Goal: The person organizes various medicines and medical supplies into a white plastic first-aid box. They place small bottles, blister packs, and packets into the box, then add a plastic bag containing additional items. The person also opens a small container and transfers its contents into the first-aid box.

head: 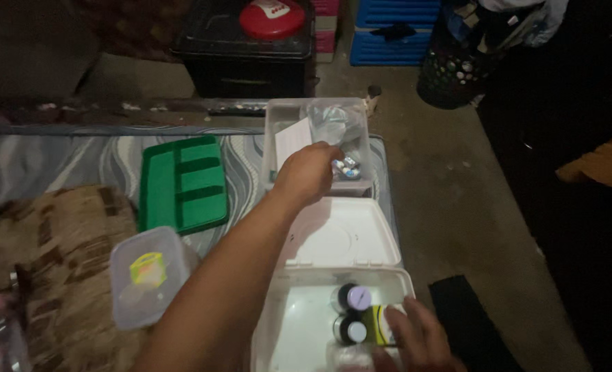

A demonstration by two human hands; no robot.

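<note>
Left hand (pixel 309 172) reached into the far clear tray (pixel 277 117), fingers curled onto a small blister pack (pixel 346 167) at the tray's near edge — pack partly hidden, so a firm grasp cannot be confirmed. Pack is best pinched by its edges and lifted straight, clear of the white card (pixel 291 141) just beside it. Right hand (pixel 420 337) rests loosely spread on a yellow box (pixel 378 324) in the near white case (pixel 299 331), touching it — two dark bottles (pixel 351 313) alongside.

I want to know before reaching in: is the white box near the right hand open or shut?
Open. The white box has its lid swung back flat, and two bottles show inside, beside the right hand.
</note>
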